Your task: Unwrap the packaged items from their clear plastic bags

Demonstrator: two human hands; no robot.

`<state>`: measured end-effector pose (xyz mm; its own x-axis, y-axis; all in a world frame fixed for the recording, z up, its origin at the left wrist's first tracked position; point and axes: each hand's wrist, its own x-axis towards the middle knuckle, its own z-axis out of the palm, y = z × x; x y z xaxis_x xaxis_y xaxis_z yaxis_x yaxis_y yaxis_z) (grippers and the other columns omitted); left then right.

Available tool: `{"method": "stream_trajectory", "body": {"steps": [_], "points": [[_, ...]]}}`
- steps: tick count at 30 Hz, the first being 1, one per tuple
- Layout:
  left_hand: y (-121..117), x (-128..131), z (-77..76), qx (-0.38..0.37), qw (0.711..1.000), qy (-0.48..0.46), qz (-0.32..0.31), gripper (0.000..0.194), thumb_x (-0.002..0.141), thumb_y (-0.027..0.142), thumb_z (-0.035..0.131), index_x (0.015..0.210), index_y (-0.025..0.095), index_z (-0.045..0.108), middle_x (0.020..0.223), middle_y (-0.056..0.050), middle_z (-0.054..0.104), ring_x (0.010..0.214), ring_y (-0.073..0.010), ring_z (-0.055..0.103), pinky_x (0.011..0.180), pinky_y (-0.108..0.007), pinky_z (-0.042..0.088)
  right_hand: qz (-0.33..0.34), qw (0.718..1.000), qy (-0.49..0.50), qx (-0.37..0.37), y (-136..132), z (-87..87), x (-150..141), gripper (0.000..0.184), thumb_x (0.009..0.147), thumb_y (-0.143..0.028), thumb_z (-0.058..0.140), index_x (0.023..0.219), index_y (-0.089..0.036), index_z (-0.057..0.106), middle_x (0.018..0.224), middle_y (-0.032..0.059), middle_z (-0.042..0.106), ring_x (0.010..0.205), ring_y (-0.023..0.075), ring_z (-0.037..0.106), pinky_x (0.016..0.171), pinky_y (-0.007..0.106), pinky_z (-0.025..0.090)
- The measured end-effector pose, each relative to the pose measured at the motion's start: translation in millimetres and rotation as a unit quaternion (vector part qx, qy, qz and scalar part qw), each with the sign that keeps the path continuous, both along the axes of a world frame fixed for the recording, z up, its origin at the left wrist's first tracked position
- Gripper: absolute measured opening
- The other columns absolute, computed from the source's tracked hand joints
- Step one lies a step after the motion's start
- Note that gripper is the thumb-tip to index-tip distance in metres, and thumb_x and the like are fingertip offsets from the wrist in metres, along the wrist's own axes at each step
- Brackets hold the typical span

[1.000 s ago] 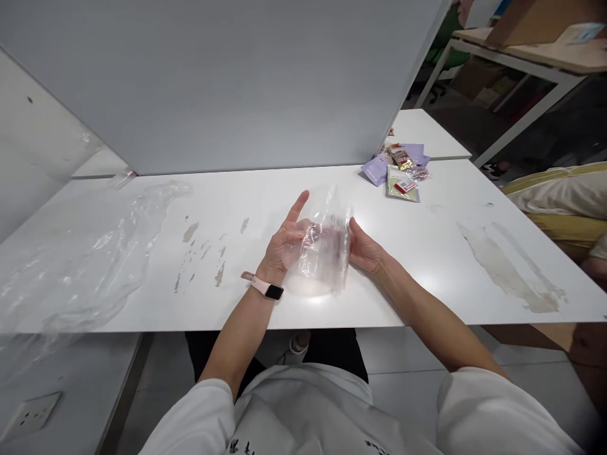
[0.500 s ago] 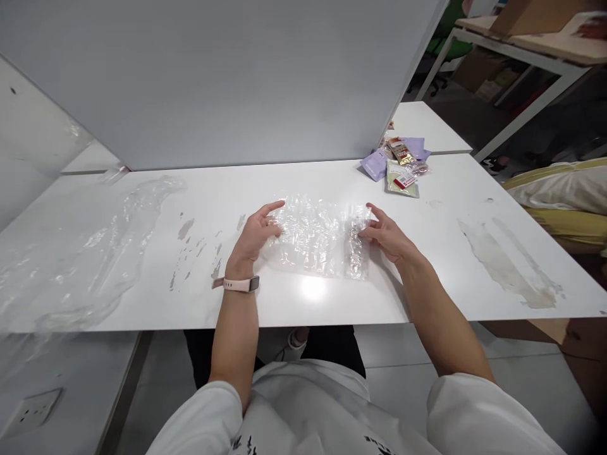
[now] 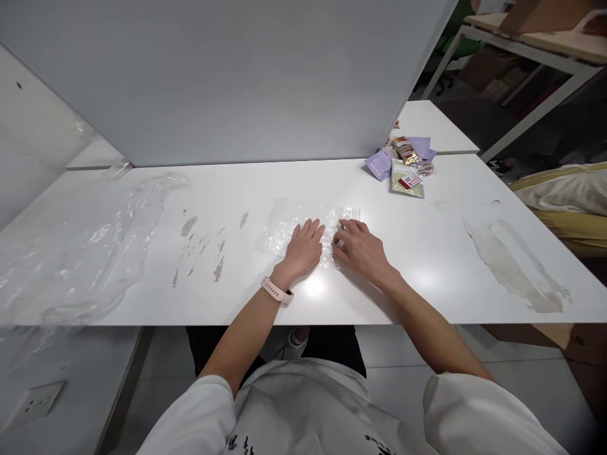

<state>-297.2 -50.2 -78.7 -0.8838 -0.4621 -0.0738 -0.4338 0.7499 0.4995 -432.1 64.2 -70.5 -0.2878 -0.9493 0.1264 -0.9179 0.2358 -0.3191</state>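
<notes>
- While the left hand [image 3: 306,246] lies palm down on a clear plastic piece [image 3: 279,227], its fingers are stretched out forward and slightly apart, clamped on nothing.
- The right hand [image 3: 363,249] rests just beside it, over the right end of the same plastic, with its fingers bent; whether the fingertips pinch the film or only press on it, I cannot tell.
- The clear plastic piece is spread on the white table [image 3: 389,218], in front of the person and partly hidden under both hands; it looks crinkled and shiny.
- A pink wristband [image 3: 276,292] sits around the left wrist.
- At the far right of the hands, well apart from them, lies a heap of small packets: a purple packet [image 3: 379,164], a pale green packet [image 3: 403,170] and a gold-and-brown packet [image 3: 406,151], with a red-and-white label [image 3: 410,181] on the green one.
- A large clear plastic sheet [image 3: 90,253] covers the table's left end and hangs over its near edge.
- Greyish marks [image 3: 218,268] show between that sheet and the left hand, and a larger smear [image 3: 521,272] on the table's right side.
- A grey panel [image 3: 227,82] stands upright along the far edge.
</notes>
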Motion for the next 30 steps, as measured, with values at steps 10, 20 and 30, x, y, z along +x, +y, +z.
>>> {"method": "stream_trajectory", "body": {"steps": [10,20,30], "points": [[1,2,-2.7,-0.050,0.998,-0.045,0.000,0.057,0.101,0.037,0.034,0.156,0.023,0.032,0.168,-0.006,0.021,0.157,-0.0309,0.005,0.125,-0.060,0.001,-0.076,0.991,-0.084,-0.065,36,6.6,-57,0.050,0.075,-0.012,0.048,0.121,-0.026,0.062,0.148,0.0098,0.049,0.103,0.0282,0.065,0.078,0.045,0.055],[-1,3,0.2,-0.031,0.999,-0.023,0.011,0.056,0.100,0.043,0.043,0.152,0.022,0.040,0.166,-0.009,0.028,0.156,-0.0321,0.010,0.124,-0.063,0.000,-0.101,0.981,0.010,-0.165,45,5.5,-35,0.031,0.097,-0.043,0.049,0.116,-0.026,0.068,0.127,0.0113,0.065,0.120,0.0332,0.056,0.097,0.054,0.050],[0,3,-0.5,-0.034,0.999,-0.013,0.021,0.052,0.100,0.042,0.044,0.149,0.023,0.043,0.164,-0.009,0.031,0.156,-0.0322,0.013,0.124,-0.063,0.001,-0.003,1.000,-0.021,-0.012,11,-30.2,-61,0.078,0.090,-0.066,0.052,0.155,-0.028,0.033,0.164,0.0142,0.028,0.150,0.0397,0.024,0.115,0.065,0.026]]}}
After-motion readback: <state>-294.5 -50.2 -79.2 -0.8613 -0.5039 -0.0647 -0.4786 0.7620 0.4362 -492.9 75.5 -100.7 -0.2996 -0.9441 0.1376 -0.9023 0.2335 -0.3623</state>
